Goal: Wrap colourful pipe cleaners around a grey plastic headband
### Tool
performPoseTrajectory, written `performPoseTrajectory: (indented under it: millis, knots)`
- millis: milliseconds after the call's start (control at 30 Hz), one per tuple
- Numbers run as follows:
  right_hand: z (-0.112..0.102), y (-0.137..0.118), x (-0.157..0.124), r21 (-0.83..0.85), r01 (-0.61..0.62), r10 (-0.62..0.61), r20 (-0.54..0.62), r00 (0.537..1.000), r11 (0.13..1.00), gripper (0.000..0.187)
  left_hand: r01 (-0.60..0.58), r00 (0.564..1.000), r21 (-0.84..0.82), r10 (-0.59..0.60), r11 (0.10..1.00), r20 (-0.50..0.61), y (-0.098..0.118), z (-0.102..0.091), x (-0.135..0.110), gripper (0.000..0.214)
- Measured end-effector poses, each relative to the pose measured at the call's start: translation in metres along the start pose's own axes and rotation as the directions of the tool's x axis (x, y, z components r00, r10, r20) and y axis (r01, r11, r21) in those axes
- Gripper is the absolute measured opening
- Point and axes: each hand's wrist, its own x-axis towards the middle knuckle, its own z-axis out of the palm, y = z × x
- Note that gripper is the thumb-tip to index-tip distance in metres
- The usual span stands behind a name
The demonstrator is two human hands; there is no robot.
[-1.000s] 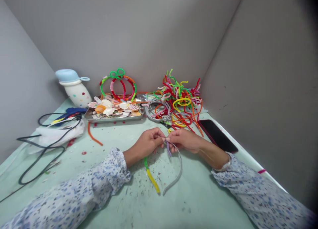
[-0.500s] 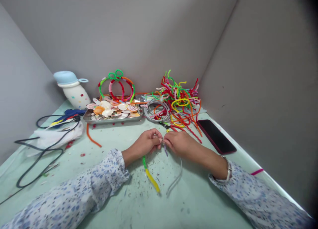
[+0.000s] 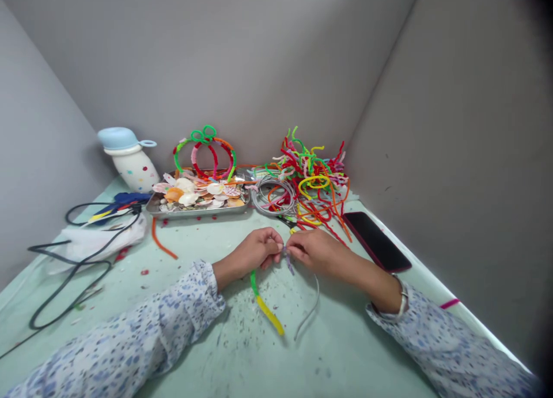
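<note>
My left hand point(image 3: 254, 251) and my right hand point(image 3: 318, 251) meet over the middle of the table, fingertips almost touching. Both are closed in a pinch on a short purple pipe cleaner point(image 3: 290, 265), whose end dangles below between them. Under my left hand hangs a strand covered in green and yellow pipe cleaner point(image 3: 271, 315). A bare grey wire point(image 3: 311, 310) curves down from beneath my right hand. Whether strand and wire are one piece is hidden by my fingers. Just beyond my right fingers lie pliers point(image 3: 287, 220) with red and yellow on the handles, partly covered.
A metal tray point(image 3: 194, 215) of shells stands behind, with pipe-cleaner rings point(image 3: 209, 131) above it. Right of it lie a wire coil point(image 3: 254, 197), a pipe-cleaner heap point(image 3: 309, 162) and a phone point(image 3: 377, 241). A bottle point(image 3: 137, 170) and black cable point(image 3: 55, 291) are left.
The view has shifted slightly, so everything sits a little lower. My fingers have moved slightly on the purple pipe cleaner, and the hanging yellow end and grey wire have swung a bit right.
</note>
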Motion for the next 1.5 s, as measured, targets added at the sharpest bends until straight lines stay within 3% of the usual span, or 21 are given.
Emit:
performPoseTrajectory:
  millis: [200, 300, 367, 433, 500, 567, 667, 800, 1000, 1267, 1500]
  knots:
    - [-0.002, -0.013, -0.003, -0.168, -0.005, 0.008, 0.015, 1.000, 0.986, 0.019, 0.005, 1.000, 0.002, -0.005, 1.000, 0.008, -0.001, 0.002, 0.000, 0.012]
    - [0.000, -0.010, -0.003, -0.162, 0.018, -0.022, -0.025, 0.999, 0.987, 0.019, 0.009, 1.000, 0.001, -0.009, 1.000, 0.008, -0.002, 0.001, 0.000, 0.011]
    - [0.000, -0.002, -0.001, -0.052, 0.029, -0.032, -0.053, 0.998, 0.998, 0.019, 0.006, 1.000, -0.001, -0.006, 1.000, 0.003, -0.001, 0.001, 0.000, 0.011]
    - [-0.001, 0.010, 0.002, 0.185, 0.016, -0.010, -0.036, 0.999, 0.983, 0.024, -0.005, 1.000, -0.013, 0.005, 1.000, -0.004, 0.000, 0.000, 0.000, 0.012]
    - [-0.001, 0.024, 0.005, 0.460, -0.068, 0.089, -0.024, 0.996, 0.885, 0.035, -0.016, 1.000, -0.042, 0.015, 0.999, -0.023, 0.002, -0.001, 0.000, 0.013]
    - [0.004, 0.035, 0.008, 0.680, -0.118, 0.185, -0.026, 0.982, 0.724, 0.034, -0.026, 0.998, -0.086, 0.021, 0.996, -0.059, 0.004, -0.001, 0.000, 0.014]
    - [0.016, 0.044, 0.010, 0.806, -0.045, 0.266, -0.141, 0.954, 0.590, 0.029, -0.048, 0.992, -0.143, 0.031, 0.989, -0.123, 0.005, -0.001, 0.001, 0.016]
    - [0.027, 0.040, 0.007, 0.725, 0.114, 0.158, -0.296, 0.942, 0.679, 0.031, -0.064, 0.981, -0.155, 0.034, 0.986, -0.189, 0.007, 0.002, 0.001, 0.017]
    - [0.025, 0.026, 0.004, 0.529, 0.100, 0.170, -0.438, 0.883, 0.842, 0.017, -0.066, 0.986, -0.092, 0.050, 0.994, -0.160, 0.008, 0.006, -0.001, 0.018]
    - [0.031, 0.020, 0.003, 0.370, 0.144, 0.089, -0.544, 0.834, 0.918, 0.012, -0.106, 0.971, 0.046, 0.113, 0.993, -0.212, -0.001, 0.010, -0.001, 0.022]
    - [0.027, 0.013, 0.005, 0.267, 0.160, 0.021, -0.567, 0.823, 0.950, 0.012, -0.042, 0.935, 0.327, 0.153, 0.944, -0.321, 0.003, 0.009, -0.004, 0.018]
